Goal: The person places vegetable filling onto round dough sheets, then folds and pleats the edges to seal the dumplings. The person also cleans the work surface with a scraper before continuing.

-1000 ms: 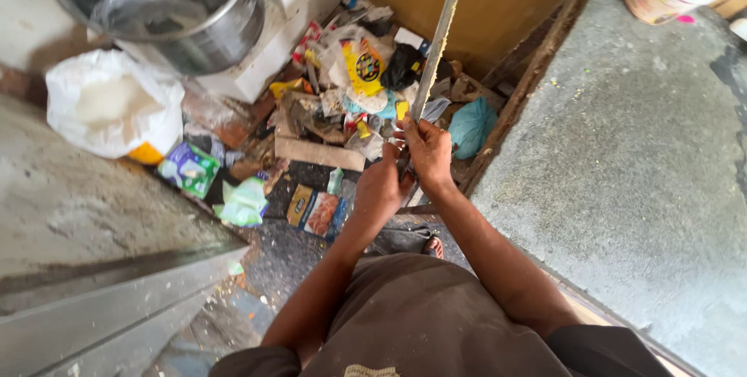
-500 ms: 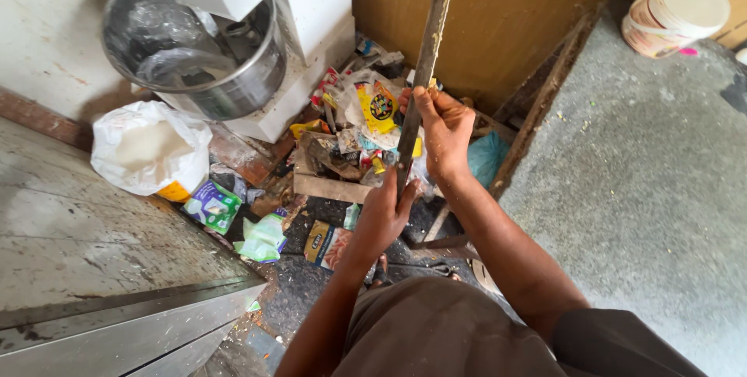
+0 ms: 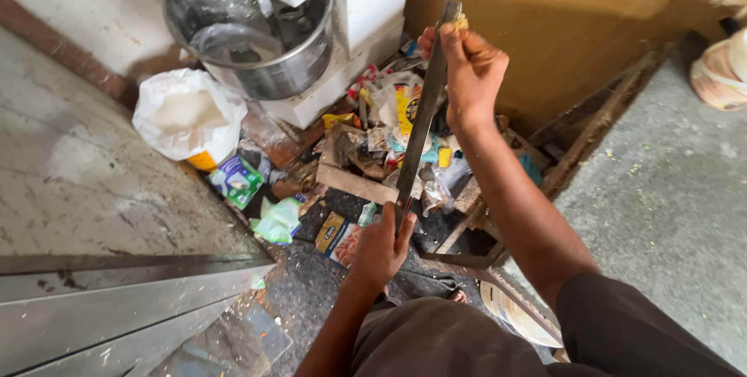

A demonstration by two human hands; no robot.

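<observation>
Two hands on one long metal strip [image 3: 420,124]: my right hand [image 3: 467,66] pinches its top end, my left hand [image 3: 381,248] grips the bottom, holding it upright over the floor litter [image 3: 366,143]. I'd say I'm mid-inspection; next wants a firm, steady grip.

A long metal bar [image 3: 422,116] stands tilted between the left hand [image 3: 379,248] below and the right hand [image 3: 467,70] above. Behind it lies a litter pile [image 3: 373,143]; a bag [image 3: 187,112] sits left, beneath the steel bowl [image 3: 272,50].
</observation>
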